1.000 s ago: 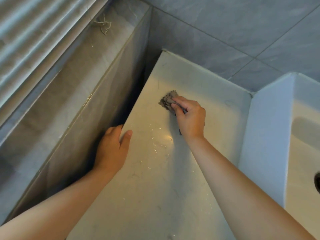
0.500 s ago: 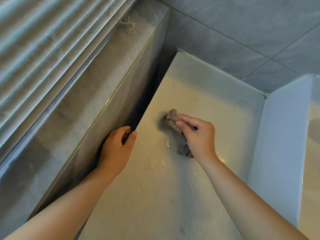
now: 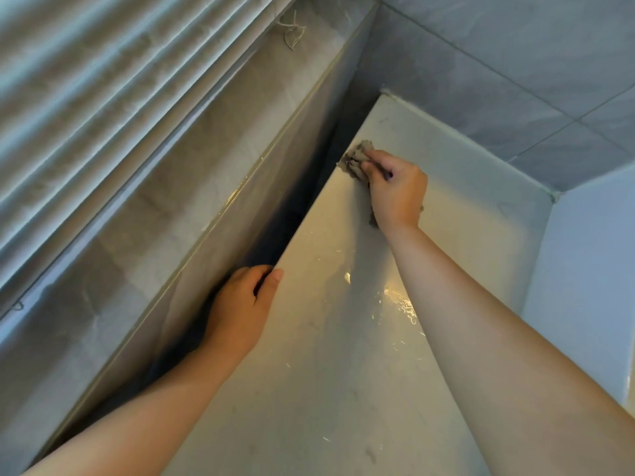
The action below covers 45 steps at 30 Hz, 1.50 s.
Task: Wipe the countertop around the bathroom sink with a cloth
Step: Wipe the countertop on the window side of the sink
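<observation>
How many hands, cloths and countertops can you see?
Hands: 2, the left hand and the right hand
Cloths: 1, the cloth
Countertops: 1, the countertop
Total: 4

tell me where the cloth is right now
In the head view the cloth is bunched under the right hand at the left edge of the countertop, near the far corner by the tiled wall; the left hand grips that edge nearer the camera.
</observation>
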{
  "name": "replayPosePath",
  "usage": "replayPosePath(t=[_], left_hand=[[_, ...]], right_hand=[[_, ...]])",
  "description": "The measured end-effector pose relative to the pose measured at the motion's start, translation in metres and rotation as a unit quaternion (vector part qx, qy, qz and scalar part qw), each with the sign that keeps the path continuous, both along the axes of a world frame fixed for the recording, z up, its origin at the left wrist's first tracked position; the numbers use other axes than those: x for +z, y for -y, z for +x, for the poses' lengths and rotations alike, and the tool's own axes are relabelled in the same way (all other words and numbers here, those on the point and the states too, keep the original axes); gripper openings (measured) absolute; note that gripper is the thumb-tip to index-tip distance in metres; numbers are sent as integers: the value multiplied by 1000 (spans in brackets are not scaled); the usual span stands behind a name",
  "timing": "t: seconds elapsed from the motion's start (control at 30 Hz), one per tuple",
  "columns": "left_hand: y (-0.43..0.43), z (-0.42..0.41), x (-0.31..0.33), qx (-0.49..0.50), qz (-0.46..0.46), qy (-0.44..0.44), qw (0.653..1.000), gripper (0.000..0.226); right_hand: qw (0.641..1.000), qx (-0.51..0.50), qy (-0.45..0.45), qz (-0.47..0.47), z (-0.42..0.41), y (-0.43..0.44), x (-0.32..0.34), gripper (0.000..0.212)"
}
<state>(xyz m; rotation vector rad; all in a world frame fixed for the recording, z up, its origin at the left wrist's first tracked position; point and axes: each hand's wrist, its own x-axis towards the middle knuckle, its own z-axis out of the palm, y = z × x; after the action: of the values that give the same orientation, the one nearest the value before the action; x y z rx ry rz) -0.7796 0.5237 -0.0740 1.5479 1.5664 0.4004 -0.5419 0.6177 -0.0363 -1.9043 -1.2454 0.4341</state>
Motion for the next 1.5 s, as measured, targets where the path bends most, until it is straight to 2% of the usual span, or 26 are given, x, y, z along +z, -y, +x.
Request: replayPosePath(t=[0.43,0.53,0.6,0.7,0.8,0.87,0.97,1.07,1.23,1.5], left_hand=[[1,-4,-1,27,-16,53,998,41],[8,-11,4,34,3,47,998,29],[17,-19,5,23,10,25,999,29],[26,-27,3,5,5,12,1000,29],[27,-26,4,8,16,9,1000,28],[27,-25,5,17,21,10,1000,26],[27,-25,6,9,34,1,999,26],[26,-24,6,1,41,-7,999,28],[27,-22,10,0,39,-10,999,34],[26,-21,12,-2,44,-18,999,33]], right_hand=[[991,121,48,15,-47,45,-9,23],[989,135,55,13,-57,61,-10,22],[986,156,57,9,-65,74,-11,22],[982,184,47,4,-76,92,-11,21],[978,208,0,-29,-81,103,-4,21],[980,194,-23,-24,-77,105,5,21],[993,64,-96,19,-61,94,25,24],[996,-7,-81,26,-34,70,35,25],[998,0,-39,-48,-23,59,15,24],[996,84,41,-12,-63,111,-6,25]])
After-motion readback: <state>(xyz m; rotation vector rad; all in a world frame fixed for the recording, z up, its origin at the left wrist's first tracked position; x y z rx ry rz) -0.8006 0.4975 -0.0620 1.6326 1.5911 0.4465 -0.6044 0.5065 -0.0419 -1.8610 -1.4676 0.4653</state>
